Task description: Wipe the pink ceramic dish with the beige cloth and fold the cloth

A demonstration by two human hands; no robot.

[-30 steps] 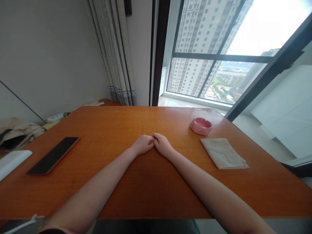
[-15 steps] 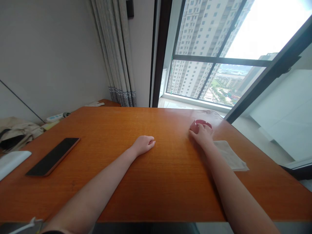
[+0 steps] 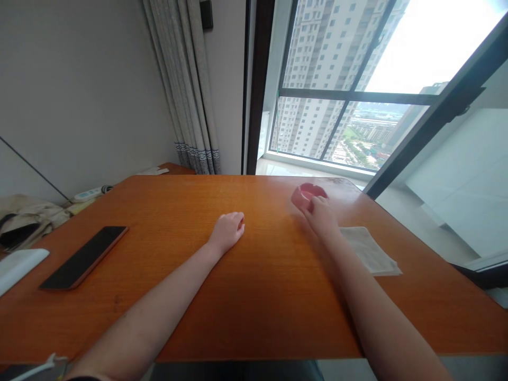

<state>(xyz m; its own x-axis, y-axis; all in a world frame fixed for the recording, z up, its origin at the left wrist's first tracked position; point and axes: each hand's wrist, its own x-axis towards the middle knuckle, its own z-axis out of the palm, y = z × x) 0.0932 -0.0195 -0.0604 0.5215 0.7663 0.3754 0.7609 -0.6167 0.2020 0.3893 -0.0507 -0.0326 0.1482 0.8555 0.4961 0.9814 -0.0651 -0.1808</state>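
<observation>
The right hand (image 3: 322, 216) is closed on the near edge of the pink ashtray (image 3: 301, 194), which is toward the far right of the table (image 3: 257, 307); whether its base touches the wood, I cannot tell. With the grip on one side only, most of the weight probably hangs beyond the fingers, so a firm pinch and a steady wrist should keep the far side from dipping. A clean lift would serve better than a drag (the tabletop looks glossy and may mark). The left hand (image 3: 227, 232) rests loosely curled near the middle, nothing visible in it, and could steady the other side if needed. The cloth (image 3: 369, 253) lies partly hidden behind the right forearm, so keeping that arm raised would avoid rucking it.
</observation>
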